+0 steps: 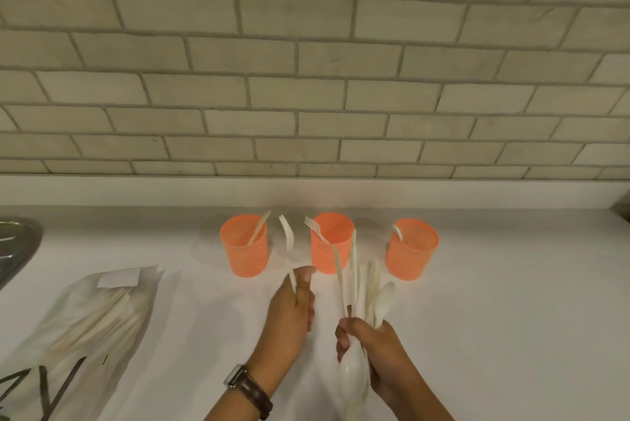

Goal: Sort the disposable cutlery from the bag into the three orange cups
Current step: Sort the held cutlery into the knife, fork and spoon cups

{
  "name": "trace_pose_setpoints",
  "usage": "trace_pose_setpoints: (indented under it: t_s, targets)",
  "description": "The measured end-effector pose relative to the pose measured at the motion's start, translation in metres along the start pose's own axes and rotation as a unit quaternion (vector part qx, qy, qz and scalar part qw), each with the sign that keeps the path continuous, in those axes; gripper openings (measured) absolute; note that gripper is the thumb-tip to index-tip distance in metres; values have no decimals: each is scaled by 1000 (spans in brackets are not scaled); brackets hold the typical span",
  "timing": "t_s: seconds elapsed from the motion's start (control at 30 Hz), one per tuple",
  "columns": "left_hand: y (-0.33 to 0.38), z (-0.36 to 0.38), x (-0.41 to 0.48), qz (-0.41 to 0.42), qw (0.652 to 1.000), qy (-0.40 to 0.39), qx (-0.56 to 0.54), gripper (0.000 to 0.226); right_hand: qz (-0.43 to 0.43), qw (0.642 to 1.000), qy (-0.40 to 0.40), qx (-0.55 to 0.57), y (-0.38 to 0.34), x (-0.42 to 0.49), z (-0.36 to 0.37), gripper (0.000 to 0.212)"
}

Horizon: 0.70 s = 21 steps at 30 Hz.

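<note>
Three orange cups stand in a row on the white counter. The left cup (244, 246) holds a knife, the middle cup (331, 242) a fork, the right cup (411, 248) a spoon. My left hand (292, 309) pinches a single white fork (288, 243) by its handle, its tines raised between the left and middle cups. My right hand (370, 349) grips a bundle of mixed white cutlery (361, 284) in front of the middle and right cups. The clear bag (85, 321) with more cutlery lies at the left.
A tiled wall (306, 62) rises behind the cups. The rim of a metal sink (17, 246) shows at the far left edge. A watch sits on my left wrist (250, 390).
</note>
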<state>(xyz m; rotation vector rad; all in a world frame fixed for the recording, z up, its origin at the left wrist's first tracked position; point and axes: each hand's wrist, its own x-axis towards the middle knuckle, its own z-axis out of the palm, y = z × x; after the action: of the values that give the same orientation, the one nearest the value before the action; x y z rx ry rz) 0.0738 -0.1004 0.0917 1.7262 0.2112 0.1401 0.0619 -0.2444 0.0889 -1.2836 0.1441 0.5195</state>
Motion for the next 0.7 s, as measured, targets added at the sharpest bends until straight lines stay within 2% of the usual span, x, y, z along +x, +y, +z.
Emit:
trace_pose_setpoints:
  t_s: [0.1, 0.2, 0.3, 0.4, 0.53, 0.63, 0.7]
  targets:
    - [7, -14, 5, 8, 997, 8, -78, 23, -3, 997, -21, 76, -3, 2, -12, 24]
    - [16, -22, 10, 19, 998, -19, -60, 16, -8, 995, -24, 95, -5, 4, -20, 41]
    - [17, -25, 17, -18, 995, -64, -75, 27, -11, 996, -15, 88, -8, 5, -28, 39]
    - [19, -20, 24, -64, 987, -91, -114, 25, -19, 997, -2, 69, -13, 5, -35, 37]
    - [20, -9, 37, -106, 962, -95, -233, 27, -21, 997, 7, 68, -19, 6, -44, 36]
    - [21, -3, 50, -123, 959, -79, -243, 21, -24, 997, 24, 72, -22, 7, -51, 31]
    - [24, 1, 63, -110, 963, -77, -234, 17, -26, 996, 39, 72, -24, 8, -57, 20]
